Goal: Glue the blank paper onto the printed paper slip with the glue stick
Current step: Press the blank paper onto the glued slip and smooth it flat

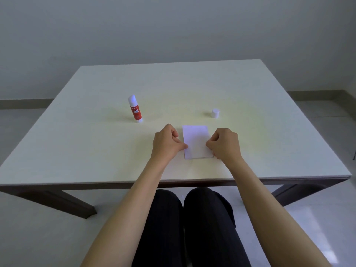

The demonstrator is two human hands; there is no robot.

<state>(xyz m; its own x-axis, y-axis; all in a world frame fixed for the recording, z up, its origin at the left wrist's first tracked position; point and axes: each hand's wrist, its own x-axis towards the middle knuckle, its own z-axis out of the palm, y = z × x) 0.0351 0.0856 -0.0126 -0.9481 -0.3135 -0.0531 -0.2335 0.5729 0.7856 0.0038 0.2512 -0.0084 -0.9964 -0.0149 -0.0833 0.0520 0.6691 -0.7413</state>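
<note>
A white blank paper [196,140] lies flat on the table near the front edge; a thin edge of another sheet shows under its bottom and left sides. My left hand [167,141] is curled, its fingertips pressing the paper's left edge. On the other side, my right hand [224,144] is curled too, fingertips on the paper's right edge. The red and white glue stick [135,108] stands upright and uncapped to the far left of the paper. Its white cap [215,113] sits apart, beyond the paper on the right.
The pale table [96,151] has its front edge just before my knees. A grey wall stands behind it and light floor lies to both sides.
</note>
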